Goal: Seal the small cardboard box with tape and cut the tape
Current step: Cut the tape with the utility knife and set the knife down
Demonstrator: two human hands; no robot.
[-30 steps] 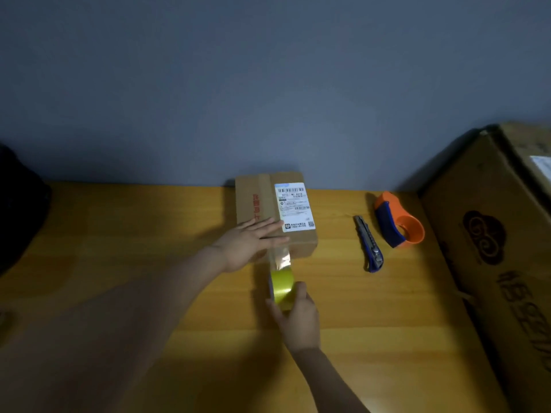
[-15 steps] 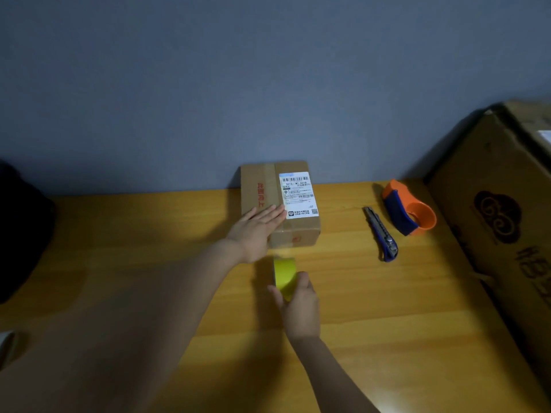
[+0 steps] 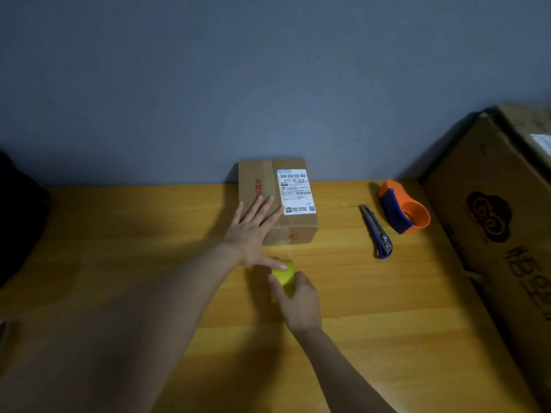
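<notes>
The left hand [image 3: 253, 231] is lying spread flat on the box [image 3: 278, 201] while the right hand [image 3: 298, 304] is gripping the yellow tape roll [image 3: 283, 277] on the counter [image 3: 387, 308].

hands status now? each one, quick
Left hand: open, flat on the small brown cardboard box, gripping nothing.
Right hand: closed on the yellow tape roll.

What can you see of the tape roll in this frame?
The tape roll is a yellow, glossy roll standing on edge on the wooden table, just in front of the small box. The right hand grips it from the near side; the left hand, pressed flat on the box, touches it with its thumb. Its core is hidden.
</notes>
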